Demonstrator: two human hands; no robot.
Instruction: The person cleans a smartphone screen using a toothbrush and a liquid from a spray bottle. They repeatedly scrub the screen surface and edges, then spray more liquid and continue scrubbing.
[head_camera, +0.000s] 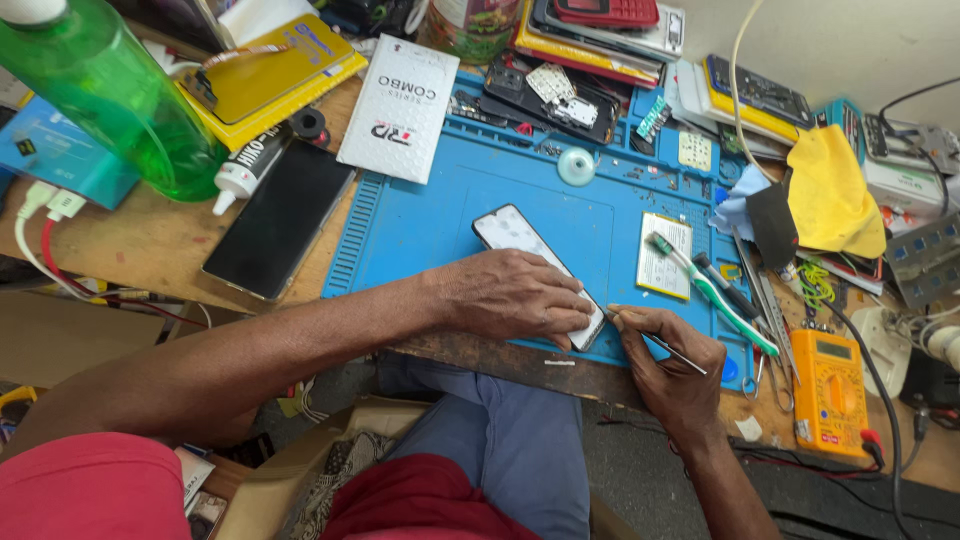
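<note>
A phone with its pale back up (515, 235) lies diagonally on the blue work mat (430, 215). My left hand (510, 295) presses flat on the phone's near end and covers it. My right hand (665, 360) grips a thin metal tool (672, 352) like a pen, its tip touching the phone's lower corner beside my left fingers.
A flat battery (664, 255), toothbrush (712, 290), tweezers and screwdrivers lie right of the phone. A yellow multimeter (830, 390) sits at the front right. A black phone (280, 220), glue tube (245, 170), green bottle (110, 95) and white box (400, 108) stand to the left.
</note>
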